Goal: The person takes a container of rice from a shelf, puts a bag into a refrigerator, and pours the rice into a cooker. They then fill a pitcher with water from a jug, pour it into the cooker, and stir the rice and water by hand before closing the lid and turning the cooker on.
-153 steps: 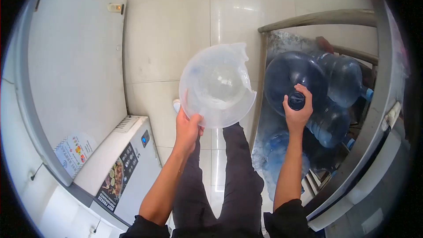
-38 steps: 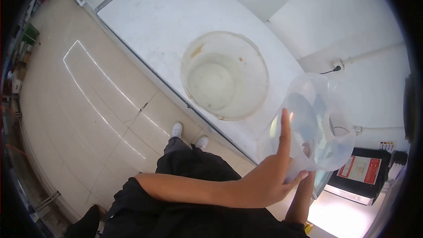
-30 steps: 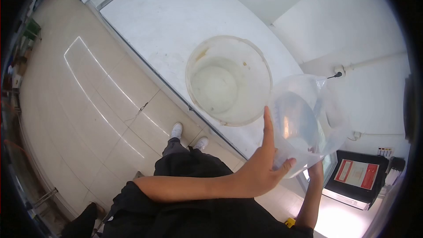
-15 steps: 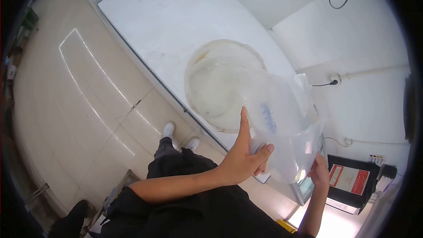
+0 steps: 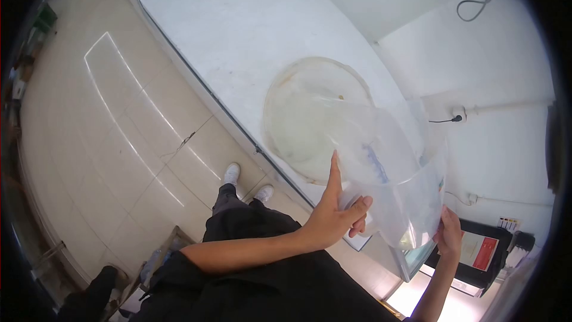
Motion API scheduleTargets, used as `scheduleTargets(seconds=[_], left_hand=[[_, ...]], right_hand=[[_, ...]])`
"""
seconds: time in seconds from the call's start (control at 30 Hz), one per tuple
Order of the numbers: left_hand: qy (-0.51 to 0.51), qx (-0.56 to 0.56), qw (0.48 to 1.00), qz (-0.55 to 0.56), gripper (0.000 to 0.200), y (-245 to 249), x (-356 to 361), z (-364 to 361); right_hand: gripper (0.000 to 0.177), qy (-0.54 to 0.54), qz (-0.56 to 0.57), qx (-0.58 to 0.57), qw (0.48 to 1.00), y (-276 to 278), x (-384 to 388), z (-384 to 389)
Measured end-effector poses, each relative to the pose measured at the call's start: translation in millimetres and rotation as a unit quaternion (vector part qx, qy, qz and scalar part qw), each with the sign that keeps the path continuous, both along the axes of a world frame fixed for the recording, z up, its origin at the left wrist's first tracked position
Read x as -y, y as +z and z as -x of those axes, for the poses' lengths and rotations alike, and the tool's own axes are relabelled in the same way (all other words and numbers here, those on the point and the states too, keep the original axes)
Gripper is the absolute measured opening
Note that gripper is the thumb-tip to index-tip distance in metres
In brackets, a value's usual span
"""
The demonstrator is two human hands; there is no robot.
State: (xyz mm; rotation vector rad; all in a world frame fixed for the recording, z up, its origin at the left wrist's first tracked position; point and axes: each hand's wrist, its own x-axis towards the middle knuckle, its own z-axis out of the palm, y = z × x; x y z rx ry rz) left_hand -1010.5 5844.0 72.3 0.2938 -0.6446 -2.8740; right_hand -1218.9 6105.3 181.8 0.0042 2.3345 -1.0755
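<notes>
My left hand is closed round the handle of a large clear plastic jug, its index finger stretched along the side. Blue markings show on the jug's wall. The jug lies tilted, its mouth end towards a round translucent tub and overlapping the tub's right side. My right hand grips or supports the jug's far end at the lower right, with its fingers partly hidden. Inside the tub is something pale and cloudy; whether liquid is leaving the jug I cannot tell.
The tub stands on a white surface with a metal-edged border. Beyond it, a black plug sits in a wall socket. A black case with a red-and-white label is at the right. Tiled floor and white shoes show at the left.
The jug has turned and shifted slightly right, still in my hands. My right hand has moved right and a little down. The view has also shifted slightly.
</notes>
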Motion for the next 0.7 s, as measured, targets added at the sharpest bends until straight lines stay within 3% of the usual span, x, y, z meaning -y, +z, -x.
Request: scheduleTargets(seconds=[0.3, 0.7], left_hand=[[-0.010, 0.001, 1.000, 0.013, 0.093, -6, 6, -3], [-0.026, -0.009, 0.996, -0.081, 0.091, -16, 10, -6]], right_hand=[[0.050, 0.013, -0.048, -0.023, 0.998, 17, 3, -3], [0.052, 0.016, -0.047, -0.052, 0.997, 37, 21, -11]])
